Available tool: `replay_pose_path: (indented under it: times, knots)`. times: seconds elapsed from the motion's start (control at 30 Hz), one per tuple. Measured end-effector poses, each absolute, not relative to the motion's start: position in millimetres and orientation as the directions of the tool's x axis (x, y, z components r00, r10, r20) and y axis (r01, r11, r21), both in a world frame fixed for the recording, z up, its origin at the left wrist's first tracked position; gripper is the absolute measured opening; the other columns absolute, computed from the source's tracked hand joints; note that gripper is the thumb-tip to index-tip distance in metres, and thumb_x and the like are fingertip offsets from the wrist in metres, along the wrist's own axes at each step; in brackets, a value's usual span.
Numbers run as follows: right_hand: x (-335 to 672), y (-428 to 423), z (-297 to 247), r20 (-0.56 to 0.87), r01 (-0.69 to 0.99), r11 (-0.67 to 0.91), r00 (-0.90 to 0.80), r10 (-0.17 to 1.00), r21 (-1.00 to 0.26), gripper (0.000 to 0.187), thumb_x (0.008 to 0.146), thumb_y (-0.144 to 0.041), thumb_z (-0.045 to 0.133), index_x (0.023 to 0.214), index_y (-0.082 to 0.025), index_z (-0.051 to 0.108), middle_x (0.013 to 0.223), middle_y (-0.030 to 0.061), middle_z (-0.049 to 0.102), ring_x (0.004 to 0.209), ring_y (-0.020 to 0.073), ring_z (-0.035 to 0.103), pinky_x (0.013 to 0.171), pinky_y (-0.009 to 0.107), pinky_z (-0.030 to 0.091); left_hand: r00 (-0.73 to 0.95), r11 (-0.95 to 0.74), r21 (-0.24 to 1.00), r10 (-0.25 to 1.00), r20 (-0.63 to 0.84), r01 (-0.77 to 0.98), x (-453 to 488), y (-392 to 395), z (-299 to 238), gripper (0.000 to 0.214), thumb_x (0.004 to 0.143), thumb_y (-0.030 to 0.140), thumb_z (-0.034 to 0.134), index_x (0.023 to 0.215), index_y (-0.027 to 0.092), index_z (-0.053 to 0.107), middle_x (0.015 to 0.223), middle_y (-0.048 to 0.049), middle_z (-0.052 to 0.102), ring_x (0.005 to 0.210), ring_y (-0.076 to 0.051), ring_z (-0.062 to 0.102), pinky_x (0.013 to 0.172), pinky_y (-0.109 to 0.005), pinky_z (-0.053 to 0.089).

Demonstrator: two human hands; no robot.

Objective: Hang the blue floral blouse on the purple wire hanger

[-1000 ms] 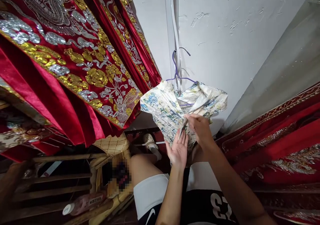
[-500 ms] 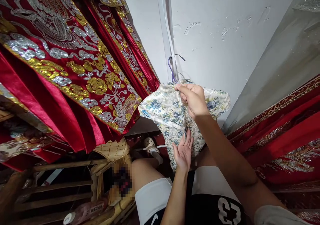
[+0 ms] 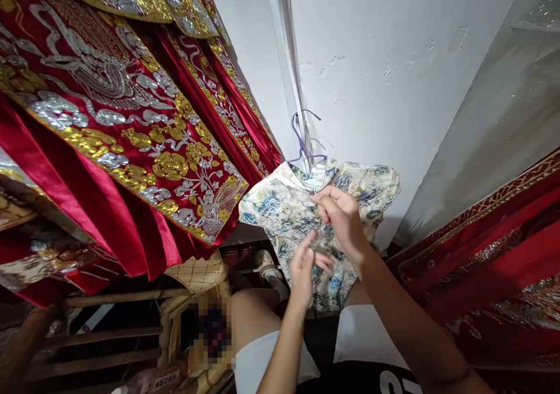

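Note:
A small cream garment with a blue floral print [image 3: 280,207] hangs on a purple wire hanger [image 3: 301,143] against the white wall. My right hand [image 3: 341,219] is on its front just below the collar, fingers curled in a pinch on the fabric. My left hand [image 3: 306,265] is lower down against the garment's front; it is blurred, fingers partly spread and touching the cloth.
Red garments with gold and silver embroidery [image 3: 131,131] hang at the left and more red embroidered cloth [image 3: 490,254] lies at the right. A wooden frame [image 3: 109,318] and a woven item [image 3: 196,271] sit below left. My knees in white shorts [image 3: 271,359] are underneath.
My right hand has come down from the collar to the chest of the garment. My left hand has shifted left and up a little. The garment's front now lies closed.

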State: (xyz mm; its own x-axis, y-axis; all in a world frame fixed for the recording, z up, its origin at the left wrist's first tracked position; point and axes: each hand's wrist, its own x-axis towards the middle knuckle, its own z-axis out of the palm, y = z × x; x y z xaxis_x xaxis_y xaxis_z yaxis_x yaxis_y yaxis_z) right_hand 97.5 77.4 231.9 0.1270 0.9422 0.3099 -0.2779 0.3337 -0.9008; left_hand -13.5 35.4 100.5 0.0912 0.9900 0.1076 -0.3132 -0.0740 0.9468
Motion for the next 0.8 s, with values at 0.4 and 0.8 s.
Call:
replay_pose_path:
  times: [0.4, 0.8]
  knots:
    - [101.6, 73.4, 243.1, 0.385, -0.245, 0.407, 0.135, 0.913, -0.880, 0.015, 0.080, -0.026, 0.064, 0.068, -0.022, 0.056, 0.047, -0.0072, 0.042, 0.044, 0.0084, 0.034, 0.045, 0.024, 0.025, 0.014, -0.744, 0.602, 0.632, 0.775, 0.290, -22.5, 83.6, 242.8, 0.021, 0.099, 0.035, 0.061, 0.091, 0.019, 0.070, 0.082, -0.0029, 0.070, 0.073, -0.015, 0.062, 0.069, -0.028, 0.048]
    - [106.1, 55.5, 160.0, 0.307, -0.094, 0.329, 0.191, 0.932, -0.940, 0.029, 0.080, -0.028, 0.064, 0.057, -0.023, 0.046, 0.047, -0.0079, 0.033, 0.046, 0.0090, 0.030, 0.048, 0.026, 0.023, -0.680, -0.680, 0.706, 0.615, 0.400, -0.199, -128.9, 123.6, 227.9, 0.027, 0.091, 0.034, 0.071, 0.076, 0.017, 0.056, 0.070, 0.0054, 0.053, 0.063, -0.007, 0.052, 0.064, -0.018, 0.045]
